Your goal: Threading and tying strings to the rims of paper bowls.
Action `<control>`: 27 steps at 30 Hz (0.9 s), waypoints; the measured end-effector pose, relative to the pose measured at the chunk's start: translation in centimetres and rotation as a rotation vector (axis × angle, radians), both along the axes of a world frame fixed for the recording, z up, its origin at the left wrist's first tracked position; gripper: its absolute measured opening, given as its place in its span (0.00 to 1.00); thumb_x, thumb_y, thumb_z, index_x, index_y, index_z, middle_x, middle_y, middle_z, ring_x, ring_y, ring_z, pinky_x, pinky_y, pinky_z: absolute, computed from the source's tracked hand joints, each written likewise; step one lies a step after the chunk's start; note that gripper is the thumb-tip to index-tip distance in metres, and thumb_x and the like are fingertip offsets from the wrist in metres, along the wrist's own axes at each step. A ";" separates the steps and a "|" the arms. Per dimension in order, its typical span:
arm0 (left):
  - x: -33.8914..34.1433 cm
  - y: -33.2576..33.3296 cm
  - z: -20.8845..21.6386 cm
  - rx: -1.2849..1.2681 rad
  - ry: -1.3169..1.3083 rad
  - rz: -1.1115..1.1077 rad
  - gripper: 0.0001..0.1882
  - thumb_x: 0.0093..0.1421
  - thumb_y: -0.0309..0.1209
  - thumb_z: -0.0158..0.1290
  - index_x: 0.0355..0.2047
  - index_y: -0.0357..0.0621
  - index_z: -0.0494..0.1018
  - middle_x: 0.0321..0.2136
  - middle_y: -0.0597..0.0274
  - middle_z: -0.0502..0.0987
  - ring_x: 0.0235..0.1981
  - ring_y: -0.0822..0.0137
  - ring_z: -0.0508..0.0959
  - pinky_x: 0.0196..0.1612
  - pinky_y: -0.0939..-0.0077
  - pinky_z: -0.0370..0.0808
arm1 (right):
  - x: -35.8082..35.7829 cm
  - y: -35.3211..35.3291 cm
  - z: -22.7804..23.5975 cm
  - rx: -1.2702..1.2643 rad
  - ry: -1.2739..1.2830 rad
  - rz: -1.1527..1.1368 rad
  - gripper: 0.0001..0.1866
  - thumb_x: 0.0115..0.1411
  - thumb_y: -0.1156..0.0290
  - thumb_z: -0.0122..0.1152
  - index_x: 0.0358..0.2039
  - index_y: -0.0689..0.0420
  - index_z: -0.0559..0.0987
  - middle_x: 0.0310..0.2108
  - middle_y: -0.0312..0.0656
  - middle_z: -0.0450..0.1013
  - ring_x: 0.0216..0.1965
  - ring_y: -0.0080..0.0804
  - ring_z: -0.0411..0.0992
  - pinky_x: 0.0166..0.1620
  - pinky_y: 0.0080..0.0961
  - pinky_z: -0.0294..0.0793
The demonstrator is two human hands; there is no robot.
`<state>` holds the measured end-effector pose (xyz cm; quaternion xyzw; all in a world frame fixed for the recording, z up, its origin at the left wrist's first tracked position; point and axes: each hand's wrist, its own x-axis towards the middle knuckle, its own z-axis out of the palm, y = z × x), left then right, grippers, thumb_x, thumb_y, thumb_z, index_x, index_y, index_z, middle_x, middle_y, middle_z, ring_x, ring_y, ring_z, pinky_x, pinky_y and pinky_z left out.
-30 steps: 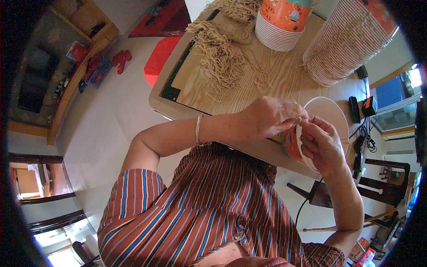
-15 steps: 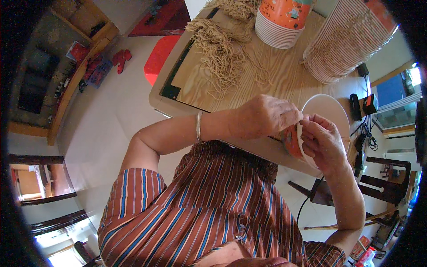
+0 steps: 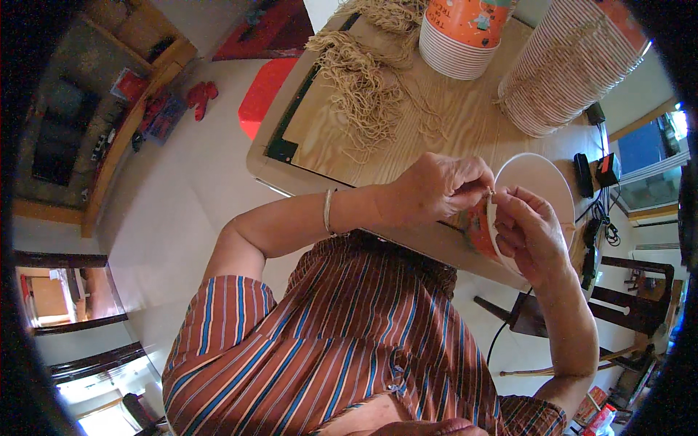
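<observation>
A paper bucket (image 3: 538,174), white inside and orange printed outside, lies tipped at the table's near right edge, its open mouth facing right. At its rim my left hand (image 3: 436,190), with a bangle on the wrist, and my right hand (image 3: 529,225) meet fingertip to fingertip. Both pinch a short bit of tan cord (image 3: 492,193) there; most of it is hidden by the fingers. My right hand's other fingers curl inside the bucket's mouth. Farther left, a tangled heap of tan cord (image 3: 367,91) is spread over the wooden board.
A stack of orange printed buckets (image 3: 462,43) stands at the back of the table (image 3: 313,149). To its right leans a taller stack (image 3: 563,73) with cords hanging over it. Black adapters and cables (image 3: 600,189) lie along the right edge. A red stool (image 3: 258,98) is beyond the left edge.
My left hand's fingers have shifted slightly at the rim, and a bit of cord now shows between the fingertips. The bucket has hardly moved.
</observation>
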<state>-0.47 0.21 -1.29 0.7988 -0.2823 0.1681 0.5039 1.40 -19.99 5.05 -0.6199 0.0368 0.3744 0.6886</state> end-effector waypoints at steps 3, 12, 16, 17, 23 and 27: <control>-0.1 0.0 -0.2 0.052 -0.061 0.029 0.09 0.56 0.28 0.56 0.37 0.45 0.70 0.31 0.58 0.76 0.32 0.57 0.79 0.33 0.68 0.75 | -0.1 0.1 0.1 0.003 0.005 0.028 0.06 0.62 0.68 0.56 0.34 0.57 0.74 0.17 0.27 0.62 0.14 0.14 0.57 0.17 0.15 0.60; -0.1 -0.1 -0.7 0.071 -0.228 0.067 0.10 0.55 0.26 0.56 0.37 0.47 0.70 0.29 0.60 0.76 0.29 0.58 0.79 0.30 0.67 0.75 | 0.2 0.0 -0.2 0.045 0.031 0.051 0.05 0.62 0.69 0.55 0.33 0.56 0.73 0.17 0.27 0.62 0.14 0.13 0.57 0.16 0.15 0.60; -0.3 -0.2 -0.5 0.071 -0.280 0.071 0.10 0.54 0.25 0.56 0.34 0.44 0.66 0.25 0.58 0.74 0.28 0.56 0.78 0.29 0.67 0.74 | 0.0 0.3 0.1 0.026 0.030 0.038 0.05 0.62 0.69 0.56 0.32 0.55 0.73 0.17 0.26 0.61 0.14 0.13 0.57 0.16 0.15 0.60; -0.2 -0.2 -0.8 0.071 -0.280 0.071 0.10 0.54 0.25 0.56 0.34 0.44 0.66 0.25 0.58 0.74 0.28 0.56 0.78 0.29 0.67 0.74 | 0.1 0.2 0.0 0.026 0.029 0.038 0.05 0.62 0.69 0.56 0.32 0.55 0.73 0.17 0.26 0.61 0.14 0.13 0.57 0.16 0.15 0.60; -0.1 -0.1 -2.0 0.043 -0.345 0.026 0.12 0.54 0.25 0.58 0.38 0.44 0.69 0.34 0.58 0.78 0.34 0.57 0.80 0.33 0.67 0.77 | 0.1 -0.2 -0.3 0.080 0.051 0.056 0.05 0.61 0.68 0.56 0.33 0.55 0.73 0.18 0.28 0.64 0.15 0.15 0.60 0.17 0.16 0.61; 0.1 -0.3 -2.4 0.046 -0.452 0.057 0.12 0.52 0.25 0.55 0.36 0.43 0.67 0.31 0.59 0.75 0.31 0.59 0.79 0.30 0.68 0.75 | -0.1 -0.1 -0.2 0.063 0.041 0.051 0.05 0.61 0.68 0.55 0.34 0.56 0.73 0.19 0.29 0.65 0.15 0.16 0.61 0.17 0.16 0.61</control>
